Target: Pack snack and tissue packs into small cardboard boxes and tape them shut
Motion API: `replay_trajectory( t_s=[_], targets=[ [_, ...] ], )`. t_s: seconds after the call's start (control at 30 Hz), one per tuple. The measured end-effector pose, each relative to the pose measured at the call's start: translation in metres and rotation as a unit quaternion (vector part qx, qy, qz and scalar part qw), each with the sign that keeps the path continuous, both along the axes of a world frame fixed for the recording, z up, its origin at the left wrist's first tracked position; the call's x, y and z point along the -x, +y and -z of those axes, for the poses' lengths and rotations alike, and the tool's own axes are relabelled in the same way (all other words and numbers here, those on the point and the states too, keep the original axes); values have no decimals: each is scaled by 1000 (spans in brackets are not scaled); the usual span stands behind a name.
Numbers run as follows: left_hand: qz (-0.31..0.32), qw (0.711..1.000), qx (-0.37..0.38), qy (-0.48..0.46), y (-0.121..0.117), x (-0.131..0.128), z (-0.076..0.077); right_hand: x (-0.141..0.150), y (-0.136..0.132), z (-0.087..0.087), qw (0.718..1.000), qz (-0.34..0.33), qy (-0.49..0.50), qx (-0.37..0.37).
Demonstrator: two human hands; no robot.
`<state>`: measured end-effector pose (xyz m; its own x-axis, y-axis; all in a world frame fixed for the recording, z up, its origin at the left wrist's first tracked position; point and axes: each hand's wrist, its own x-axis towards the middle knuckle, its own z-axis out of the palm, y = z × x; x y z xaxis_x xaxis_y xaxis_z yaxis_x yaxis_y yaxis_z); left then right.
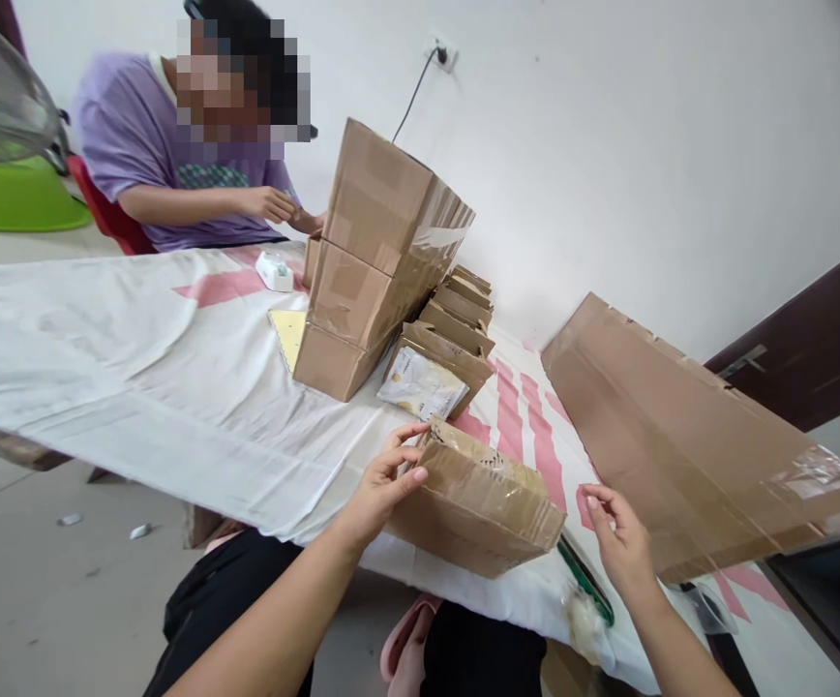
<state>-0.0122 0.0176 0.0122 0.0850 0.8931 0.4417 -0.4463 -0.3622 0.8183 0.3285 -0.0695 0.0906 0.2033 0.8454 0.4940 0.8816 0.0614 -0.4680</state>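
Beside stacked boxes (pixel 383 261), left hand (pixel 383 484) pinches a taped box (pixel 474 508); right hand (pixel 619 542) hovers spread.

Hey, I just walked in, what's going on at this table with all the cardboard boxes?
A person seated at a cloth-covered table has their left hand gripping the near end of a small taped cardboard box at the table's edge. Their right hand is open beside it, not touching. Behind it stand a stack of three boxes and a row of flat cardboard packs. A large cardboard sheet lies to the right. Across the table, another person works with their own hands.
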Motion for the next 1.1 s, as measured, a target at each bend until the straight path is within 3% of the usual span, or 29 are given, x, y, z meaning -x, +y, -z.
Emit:
replay_trajectory(
  t_s=[0.17, 0.37, 0.5, 0.73, 0.93, 1.1],
  targets=[
    [-5, 1000, 1, 8, -2, 1, -3, 83, 7, -33, 987, -142, -64, -32],
    [-14, 1000, 3, 21, -4, 4, -6, 128, 28, -38, 967, -198, -148, -61],
    [-8, 1000, 2, 24, -4, 4, -6, 135, 30, -36, 959, -202, -185, -76],
    [4, 1000, 2, 16, -4, 4, -5, 134, 37, -41, 967, -193, -168, -5],
    [9, 1000, 0, 19, -3, 4, -3, 138, 28, -34, 934, -259, -235, -78],
    [8, 999, -3, 31, -2, -1, 2, 130, 20, -26, 917, -310, -240, -70]
  ],
)
